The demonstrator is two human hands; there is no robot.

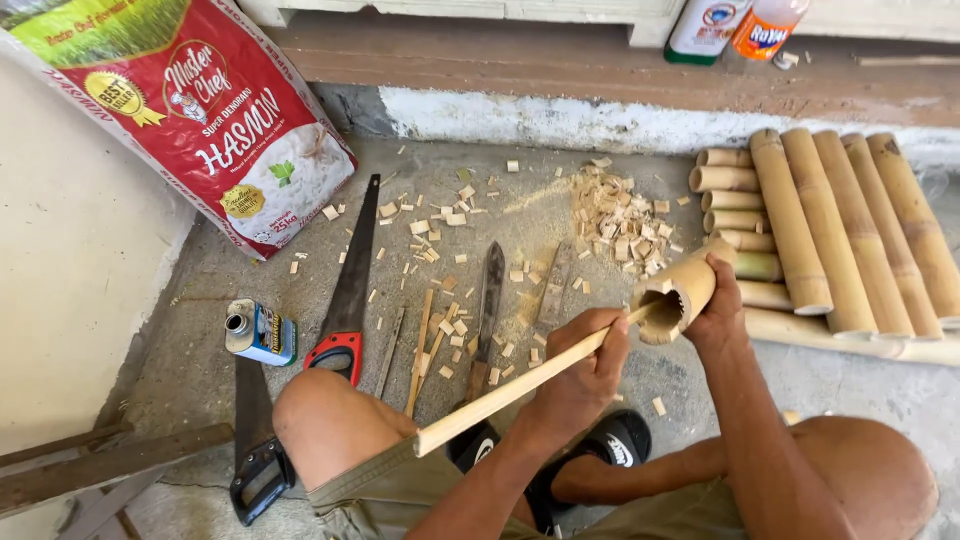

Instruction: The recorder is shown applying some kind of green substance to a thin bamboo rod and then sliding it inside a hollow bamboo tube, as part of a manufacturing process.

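A short bamboo tube [682, 290] was held off the concrete floor [560, 215], its open end tipped toward the person, and a long wooden stick [520, 385] ran into that mouth, its tip lost in the dark hollow. The right hand [722, 305] was wrapped round the tube from behind, so most of its fingers were hidden by the bamboo; the left hand [580, 375] was clenched tight about the stick, which crossed above a bare knee [325, 415]. A black sandal [610, 445] showed only in part under the forearms. Just beyond the tube lay a heap of wood chips [620, 220], with more scattered across the floor. To the right, bamboo poles [850, 230] lay side by side, shorter cut lengths [730, 200] stacked against them. On the left lay a handsaw with a red-and-black handle [348, 290], a long knife [488, 300], a small tin can [258, 332] on its side, and a second saw [255, 450]. A red rice sack [200, 110] leaned at the wall, and two bottles [735, 25] were cut off at the top edge.
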